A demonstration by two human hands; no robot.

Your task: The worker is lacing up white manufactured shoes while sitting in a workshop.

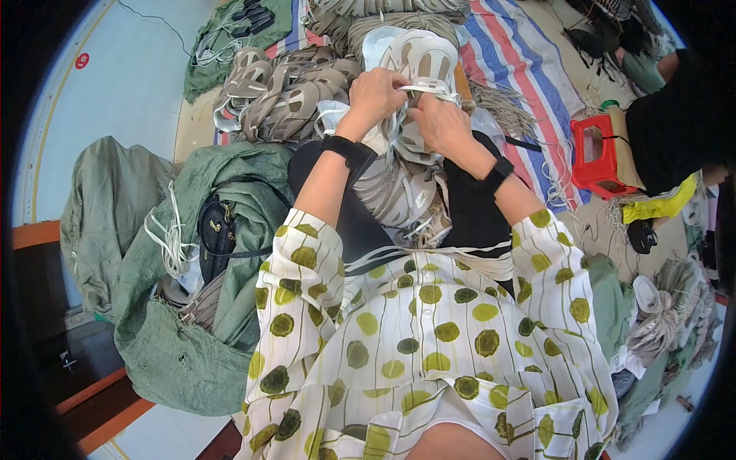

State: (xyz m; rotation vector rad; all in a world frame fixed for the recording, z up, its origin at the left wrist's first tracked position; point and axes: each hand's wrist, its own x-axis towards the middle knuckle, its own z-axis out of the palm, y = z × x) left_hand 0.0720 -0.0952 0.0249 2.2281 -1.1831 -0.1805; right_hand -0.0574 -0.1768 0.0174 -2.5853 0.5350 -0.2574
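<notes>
Shoe upper (420, 61), white and grey, sits above our lap; left hand (376, 92) pinches its white lace (429, 90), right hand (441, 123) fingers grip the upper's lower edge. We judge the lace could slip out if the pinch loosens. One red stool (598, 153); one green sack (184, 307); stacked uppers (284, 96), too overlapped to count.

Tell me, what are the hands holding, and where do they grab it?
Both hands hold a white shoe upper by its white lace. The left hand pinches one end, and the right hand grips it near the upper's lower edge.
</notes>
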